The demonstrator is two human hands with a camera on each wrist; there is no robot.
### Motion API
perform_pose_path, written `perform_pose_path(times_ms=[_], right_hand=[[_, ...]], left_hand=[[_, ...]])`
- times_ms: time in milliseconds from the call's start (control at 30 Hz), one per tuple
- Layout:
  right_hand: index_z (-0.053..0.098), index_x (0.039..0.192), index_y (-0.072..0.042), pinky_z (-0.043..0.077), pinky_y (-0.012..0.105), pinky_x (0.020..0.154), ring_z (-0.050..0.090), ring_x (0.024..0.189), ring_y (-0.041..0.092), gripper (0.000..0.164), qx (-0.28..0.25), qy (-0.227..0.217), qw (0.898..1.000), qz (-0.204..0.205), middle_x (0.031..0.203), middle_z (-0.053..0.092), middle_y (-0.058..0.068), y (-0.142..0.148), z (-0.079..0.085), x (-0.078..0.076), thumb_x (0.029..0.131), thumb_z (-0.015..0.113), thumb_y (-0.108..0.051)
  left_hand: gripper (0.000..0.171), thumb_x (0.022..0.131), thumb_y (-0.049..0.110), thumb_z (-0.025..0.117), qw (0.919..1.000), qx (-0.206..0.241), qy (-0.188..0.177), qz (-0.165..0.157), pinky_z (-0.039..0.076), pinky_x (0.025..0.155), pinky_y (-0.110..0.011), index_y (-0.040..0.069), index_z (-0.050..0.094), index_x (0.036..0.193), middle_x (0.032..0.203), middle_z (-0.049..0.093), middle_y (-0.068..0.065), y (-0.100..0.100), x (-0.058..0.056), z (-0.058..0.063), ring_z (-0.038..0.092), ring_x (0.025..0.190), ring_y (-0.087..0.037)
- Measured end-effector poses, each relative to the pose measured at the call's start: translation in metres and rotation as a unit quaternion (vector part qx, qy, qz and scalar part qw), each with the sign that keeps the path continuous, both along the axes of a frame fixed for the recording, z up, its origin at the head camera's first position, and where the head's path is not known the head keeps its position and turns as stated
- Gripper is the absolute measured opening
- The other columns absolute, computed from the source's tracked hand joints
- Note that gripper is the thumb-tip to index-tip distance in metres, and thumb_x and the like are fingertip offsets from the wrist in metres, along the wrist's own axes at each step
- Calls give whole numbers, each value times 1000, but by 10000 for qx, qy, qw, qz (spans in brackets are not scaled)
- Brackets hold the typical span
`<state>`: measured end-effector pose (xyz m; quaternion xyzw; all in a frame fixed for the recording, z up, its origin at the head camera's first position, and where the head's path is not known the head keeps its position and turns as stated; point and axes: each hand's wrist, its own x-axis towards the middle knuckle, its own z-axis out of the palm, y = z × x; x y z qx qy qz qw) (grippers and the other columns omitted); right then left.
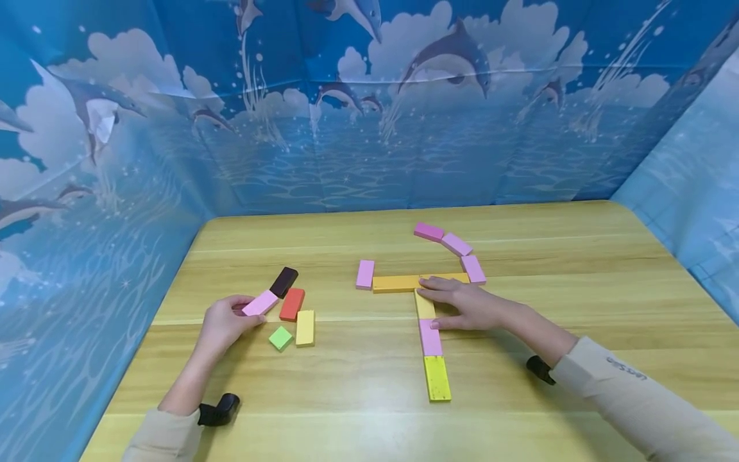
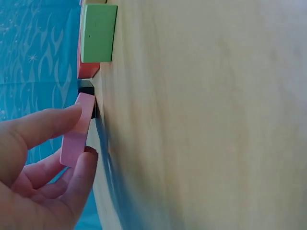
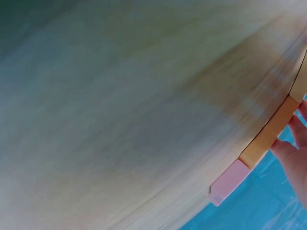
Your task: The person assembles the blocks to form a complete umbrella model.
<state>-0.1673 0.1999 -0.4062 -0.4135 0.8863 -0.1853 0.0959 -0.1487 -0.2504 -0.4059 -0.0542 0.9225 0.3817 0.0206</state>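
My left hand (image 1: 224, 326) pinches a pink block (image 1: 262, 303) between thumb and fingers, close to a black block (image 1: 284, 282). In the left wrist view the thumb lies on one side of this pink block and fingertips on the other. My right hand (image 1: 470, 305) spreads over the meeting of an orange bar (image 1: 398, 284) and a pale yellow block (image 1: 425, 309). Its fingertips rest near the orange bar, and its thumb is at the edge of another pink block (image 1: 430, 340). A yellow-green block (image 1: 437, 380) continues this column toward me.
Several pink blocks curve above the bar's right end, among them a darker pink one (image 1: 429, 231). A pink block (image 1: 365, 274) stands at the bar's left end. Red (image 1: 292, 304), yellow (image 1: 305, 328) and green (image 1: 280, 338) blocks lie right of my left hand on the wooden table (image 1: 358, 404).
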Motion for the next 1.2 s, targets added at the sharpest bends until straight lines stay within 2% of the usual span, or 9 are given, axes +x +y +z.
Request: perform_pose_path(times_ms=[233, 333, 467, 633, 733, 833, 1000, 1200], right_hand=[[41, 140, -2, 28, 51, 104, 27, 135, 37, 66, 26, 52, 10000, 10, 147, 32, 19, 1, 0, 0, 89, 61, -39], [41, 139, -2, 28, 51, 104, 27, 135, 37, 66, 13, 61, 10000, 9, 146, 32, 19, 0, 0, -1, 89, 61, -39], [42, 139, -1, 28, 51, 104, 27, 135, 37, 65, 8, 48, 10000, 27, 146, 32, 19, 1, 0, 0, 89, 61, -38], [42, 139, -1, 29, 51, 104, 28, 134, 37, 65, 3, 40, 10000, 22, 146, 33, 19, 1, -1, 2, 89, 61, -39], [42, 139, -1, 29, 51, 104, 28, 134, 37, 65, -34, 67, 10000, 24, 146, 33, 19, 1, -1, 2, 89, 61, -38], [42, 139, -1, 29, 51, 104, 28, 134, 37, 65, -37, 73, 10000, 42, 146, 33, 19, 1, -1, 2, 89, 61, -38], [42, 139, -1, 29, 51, 104, 27, 135, 36, 65, -14, 57, 10000, 30, 146, 33, 19, 2, 0, 1, 89, 61, -39], [42, 139, -1, 29, 50, 104, 28, 134, 36, 66, -28, 37, 10000, 36, 146, 33, 19, 2, -2, 3, 89, 61, -39]], left_hand=[[49, 76, 12, 76, 9993, 350, 64, 129, 47, 64, -20, -6, 60, 117, 106, 63, -24, 0, -6, 11, 60, 90, -26], [48, 77, 14, 76, 9989, 393, 205, 136, 47, 64, -19, -6, 60, 118, 107, 63, -24, 5, -9, 18, 60, 92, -27], [46, 77, 13, 75, 9973, 564, 450, 125, 47, 68, -19, -5, 61, 117, 108, 64, -23, 15, -16, 22, 61, 94, -28], [44, 76, 12, 75, 9955, 649, 687, 36, 48, 76, -28, -4, 63, 115, 107, 65, -21, 34, -26, 25, 62, 97, -28], [42, 75, 11, 76, 9950, 555, 832, -53, 47, 74, -30, -2, 66, 113, 103, 67, -19, 47, -33, 26, 62, 94, -28], [41, 74, 9, 76, 9938, 616, 895, -228, 46, 68, -27, -1, 66, 113, 99, 67, -18, 61, -39, 28, 61, 89, -26], [42, 74, 8, 76, 9917, 879, 828, -438, 45, 62, -21, -2, 66, 113, 97, 67, -18, 83, -49, 29, 59, 83, -24], [41, 72, 9, 78, 9927, 733, 798, -536, 43, 66, -26, 0, 68, 111, 108, 63, -17, 107, -59, 25, 56, 89, -24]])
